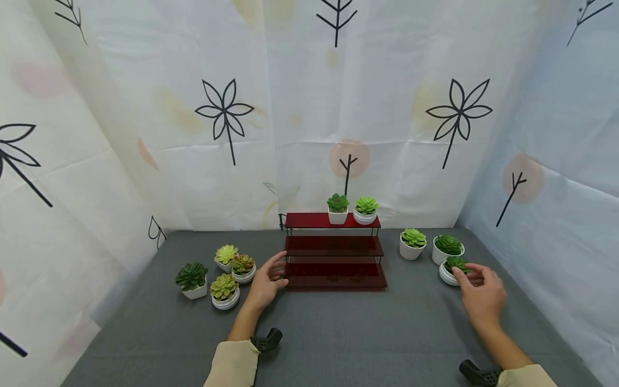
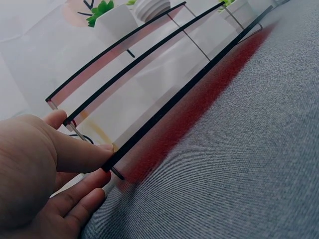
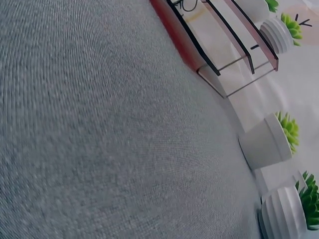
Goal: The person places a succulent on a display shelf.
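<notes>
A dark red three-tier shelf (image 1: 333,246) stands at the middle back. My left hand (image 1: 267,284) holds its left end, the thumb (image 2: 92,155) on the lowest tier's corner and the other fingers behind and below. On the top tier are a succulent in a square white pot (image 1: 337,216) and a light green one in a round ribbed pot (image 1: 365,217). My right hand (image 1: 483,295) is at a dark green succulent in a ribbed white pot (image 1: 448,276), thumb and fingertips apart at the leaves' right side. That pot (image 3: 283,215) stands upright; the right wrist view leaves the hand out.
Left of the shelf stand several potted succulents, among them a dark green one (image 1: 191,276) and a yellow-green one (image 1: 224,289). To the right are a bright green one (image 1: 412,244) and a darker one (image 1: 447,248). Grey cloth (image 1: 348,336) covers the table; a patterned curtain (image 1: 300,107) hangs behind.
</notes>
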The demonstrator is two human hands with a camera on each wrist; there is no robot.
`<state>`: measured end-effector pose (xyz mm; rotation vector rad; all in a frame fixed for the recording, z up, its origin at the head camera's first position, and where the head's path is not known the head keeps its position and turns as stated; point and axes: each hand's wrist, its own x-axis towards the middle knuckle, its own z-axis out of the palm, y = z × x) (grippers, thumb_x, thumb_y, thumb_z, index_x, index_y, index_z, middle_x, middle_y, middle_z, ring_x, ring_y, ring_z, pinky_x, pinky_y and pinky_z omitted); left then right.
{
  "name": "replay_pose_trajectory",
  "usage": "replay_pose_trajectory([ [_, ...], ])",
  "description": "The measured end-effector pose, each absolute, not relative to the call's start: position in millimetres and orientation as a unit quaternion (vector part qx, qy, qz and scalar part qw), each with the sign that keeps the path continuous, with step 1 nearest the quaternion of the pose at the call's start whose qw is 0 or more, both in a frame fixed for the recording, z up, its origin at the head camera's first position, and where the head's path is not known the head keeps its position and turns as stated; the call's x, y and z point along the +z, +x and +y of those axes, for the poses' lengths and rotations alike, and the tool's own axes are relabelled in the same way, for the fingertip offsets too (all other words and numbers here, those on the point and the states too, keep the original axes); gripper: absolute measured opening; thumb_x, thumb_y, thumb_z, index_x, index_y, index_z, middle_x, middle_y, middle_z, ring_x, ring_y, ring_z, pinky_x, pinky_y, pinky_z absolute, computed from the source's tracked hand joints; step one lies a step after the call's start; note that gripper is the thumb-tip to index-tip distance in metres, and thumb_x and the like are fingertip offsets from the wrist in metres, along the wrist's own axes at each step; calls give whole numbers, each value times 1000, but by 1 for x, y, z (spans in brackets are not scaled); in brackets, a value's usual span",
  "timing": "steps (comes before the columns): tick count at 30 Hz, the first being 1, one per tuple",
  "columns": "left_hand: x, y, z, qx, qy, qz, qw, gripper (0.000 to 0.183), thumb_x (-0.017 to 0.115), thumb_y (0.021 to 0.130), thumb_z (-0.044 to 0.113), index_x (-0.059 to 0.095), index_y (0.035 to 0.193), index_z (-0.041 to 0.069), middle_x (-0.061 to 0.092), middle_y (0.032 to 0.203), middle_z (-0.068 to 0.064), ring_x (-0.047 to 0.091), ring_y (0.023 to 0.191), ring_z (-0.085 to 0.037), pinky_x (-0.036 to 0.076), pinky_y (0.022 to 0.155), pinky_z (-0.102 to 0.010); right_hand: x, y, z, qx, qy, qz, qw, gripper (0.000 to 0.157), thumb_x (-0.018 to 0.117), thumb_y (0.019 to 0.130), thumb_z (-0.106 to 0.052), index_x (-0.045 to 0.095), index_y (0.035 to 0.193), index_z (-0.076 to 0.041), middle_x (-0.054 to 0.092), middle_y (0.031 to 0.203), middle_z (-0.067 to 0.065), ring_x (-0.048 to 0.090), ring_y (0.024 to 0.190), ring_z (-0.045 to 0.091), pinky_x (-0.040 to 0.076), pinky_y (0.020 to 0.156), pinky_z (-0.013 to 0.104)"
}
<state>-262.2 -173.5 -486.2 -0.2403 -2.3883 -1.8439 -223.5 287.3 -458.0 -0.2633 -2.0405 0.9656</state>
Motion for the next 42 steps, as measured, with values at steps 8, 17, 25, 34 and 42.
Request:
replay_pose_trajectory([
  [8, -486, -263, -174, -616, -93, -781, 55, 70, 62, 83, -18, 44, 146, 7, 51, 133, -28, 52, 116, -44, 42, 96, -56, -462, -224, 294, 379, -122, -818, 416, 32, 79, 81, -10, 65, 105, 6, 58, 95, 21, 42, 82, 4, 32, 74, 34],
  [17, -469, -249, -170, -616, -102, -779, 56, 68, 63, 84, -16, 45, 146, 7, 51, 133, -28, 51, 117, -45, 43, 95, -56, -467, -226, 296, 438, -176, -819, 326, 50, 74, 88, -20, 54, 127, 5, 56, 122, 23, 50, 111, 34, 35, 82, 32],
  [25, -453, -239, -168, -613, -106, -781, 50, 67, 62, 84, -17, 42, 145, 1, 49, 133, -32, 49, 118, -49, 43, 95, -57, -472, -234, 296, 499, -200, -804, 254, 68, 69, 91, -29, 39, 143, 2, 46, 139, 25, 44, 125, 40, 39, 87, 34],
  [34, -452, -238, -167, -614, -100, -782, 42, 67, 62, 85, -16, 42, 146, 2, 48, 135, -31, 48, 119, -48, 42, 96, -57, -475, -242, 295, 521, -218, -799, 207, 82, 68, 91, -28, 21, 152, 2, 33, 146, 32, 35, 132, 46, 32, 104, 56],
  [42, -451, -239, -167, -620, -100, -777, 39, 67, 61, 85, -17, 42, 146, 2, 47, 135, -32, 47, 119, -49, 38, 99, -58, -473, -247, 294, 513, -233, -807, 178, 85, 67, 90, -26, 18, 152, 4, 35, 144, 33, 37, 129, 44, 34, 102, 54],
])
